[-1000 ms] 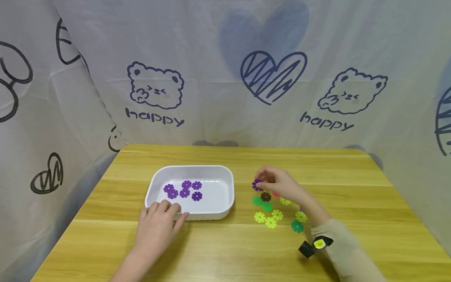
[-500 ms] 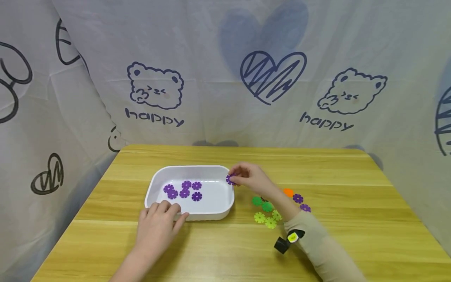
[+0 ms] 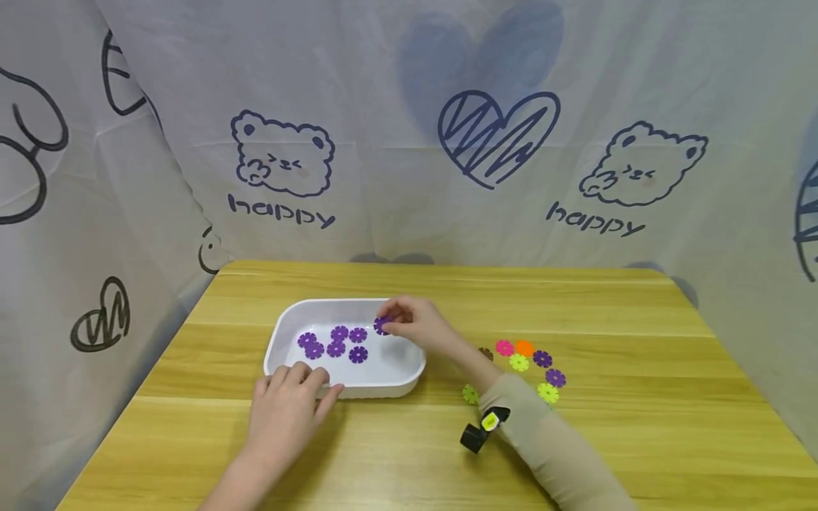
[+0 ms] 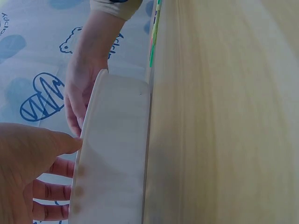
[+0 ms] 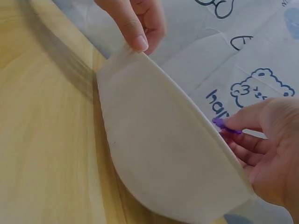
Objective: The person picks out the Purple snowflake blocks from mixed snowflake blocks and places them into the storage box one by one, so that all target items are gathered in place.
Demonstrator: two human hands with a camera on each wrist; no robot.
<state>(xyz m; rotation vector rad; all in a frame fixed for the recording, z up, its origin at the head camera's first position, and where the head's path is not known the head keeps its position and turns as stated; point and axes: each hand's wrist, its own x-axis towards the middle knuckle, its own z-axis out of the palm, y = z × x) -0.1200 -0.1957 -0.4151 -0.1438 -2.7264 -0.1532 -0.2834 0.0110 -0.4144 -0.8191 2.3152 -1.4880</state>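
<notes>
A purple notched plastic disc (image 3: 381, 326) is pinched between the thumb and fingers of my right hand (image 3: 417, 325), over the right part of the white tray (image 3: 377, 390). In the right wrist view the same purple disc (image 5: 226, 126) shows just past the tray's rim. My left hand (image 3: 286, 404) grips the tray's near rim at its left corner. In the left wrist view its thumb lies at the rim and the fingers reach behind it. Several purple discs (image 3: 336, 348) lie inside the tray, left of the held one.
Right of the tray, several loose discs lie on the wooden table (image 3: 396, 454): pink (image 3: 505, 348), orange (image 3: 525, 348), purple (image 3: 555, 378) and yellow-green (image 3: 547, 393). My right forearm covers part of that group. A printed cloth (image 3: 396, 191) hangs behind the table.
My right hand has carried the purple disc leftward from the loose discs, across the tray's right rim, to above the tray's inside. My left hand has stayed on the near rim.
</notes>
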